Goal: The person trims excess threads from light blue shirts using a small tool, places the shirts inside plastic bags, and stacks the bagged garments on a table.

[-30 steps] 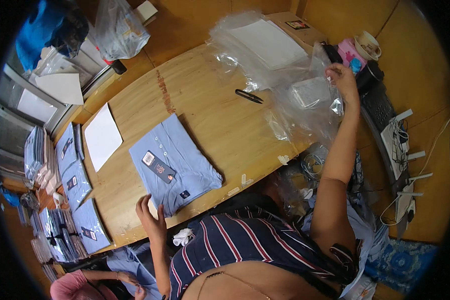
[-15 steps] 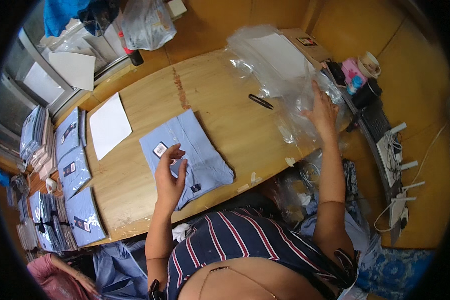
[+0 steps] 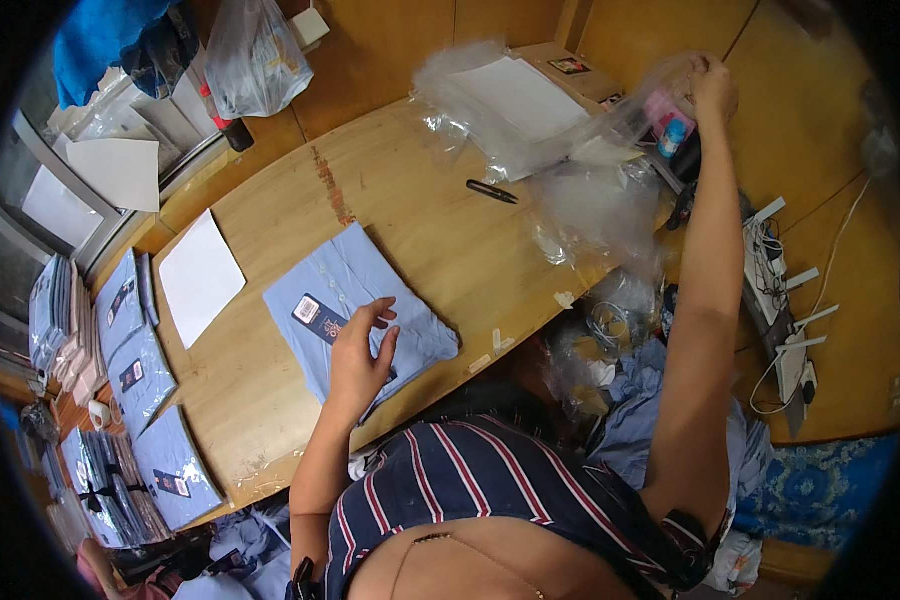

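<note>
A folded light-blue shirt (image 3: 345, 265) lies on the table, with a dark hang tag (image 3: 317, 317) on its front. Over its near side hovers my left hand (image 3: 362, 350), fingers loosely curved and apart, nothing in them. At the far right, my right hand (image 3: 712, 90) is raised and closed on the edge of a clear plastic bag (image 3: 645, 110). The bag stretches down toward more clear plastic (image 3: 595, 195) on the table's right end. White sheets (image 3: 520, 100) lie among that plastic. Between shirt and plastic rest dark thread snips (image 3: 492, 191).
A white sheet (image 3: 202, 275) lies left of the shirt. Bagged blue shirts (image 3: 175, 465) line the table's left edge, with stacked garments beyond. A blue bottle (image 3: 672, 137) stands behind the plastic. White router-like devices with cables (image 3: 770, 255) sit at right. Another person's arm shows lower left.
My right hand has risen up and right from the plastic pile, pulling a clear bag with it. My left hand stays over the shirt, shifted slightly. The whole view has shifted a little.
</note>
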{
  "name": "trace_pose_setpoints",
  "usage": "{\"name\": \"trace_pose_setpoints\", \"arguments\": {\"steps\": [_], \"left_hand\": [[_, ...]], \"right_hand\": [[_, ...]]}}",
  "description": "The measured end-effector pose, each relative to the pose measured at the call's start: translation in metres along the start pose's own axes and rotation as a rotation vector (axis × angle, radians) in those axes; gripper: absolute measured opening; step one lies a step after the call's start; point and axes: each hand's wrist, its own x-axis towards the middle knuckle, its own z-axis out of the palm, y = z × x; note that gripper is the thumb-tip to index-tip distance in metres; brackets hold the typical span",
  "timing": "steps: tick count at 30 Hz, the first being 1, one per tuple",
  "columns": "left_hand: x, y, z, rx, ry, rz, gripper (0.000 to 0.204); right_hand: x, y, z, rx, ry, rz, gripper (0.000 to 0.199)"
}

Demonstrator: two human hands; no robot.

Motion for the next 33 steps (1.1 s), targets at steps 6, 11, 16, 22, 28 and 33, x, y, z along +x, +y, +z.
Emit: {"name": "trace_pose_setpoints", "arguments": {"steps": [6,11,16,22,28,33], "left_hand": [[-0.003,-0.007,0.003,0.015,-0.053,0.012,0.032],[-0.003,-0.004,0.016,-0.002,-0.111,0.003,0.032],[0.009,0.005,0.037,-0.041,-0.112,0.116,0.038],[0.041,0.004,0.063,0.085,0.296,0.378,0.067],[0.046,0.007,0.105,0.067,0.615,0.711,0.083],[0.091,-0.037,0.068,0.403,1.181,0.66,0.065]], "right_hand": [[0.021,0.006,-0.011,-0.158,-0.006,0.032,0.028],[0.048,-0.01,-0.026,-0.225,-0.075,-0.109,0.027],[0.077,-0.025,-0.054,0.432,-0.373,-0.013,0.023],[0.028,-0.157,-0.076,0.835,-0.899,-0.082,0.032],[0.003,-0.237,-0.073,1.109,-1.131,-0.035,0.019],[-0.005,-0.265,-0.04,1.22,-1.271,0.001,0.018]]}}
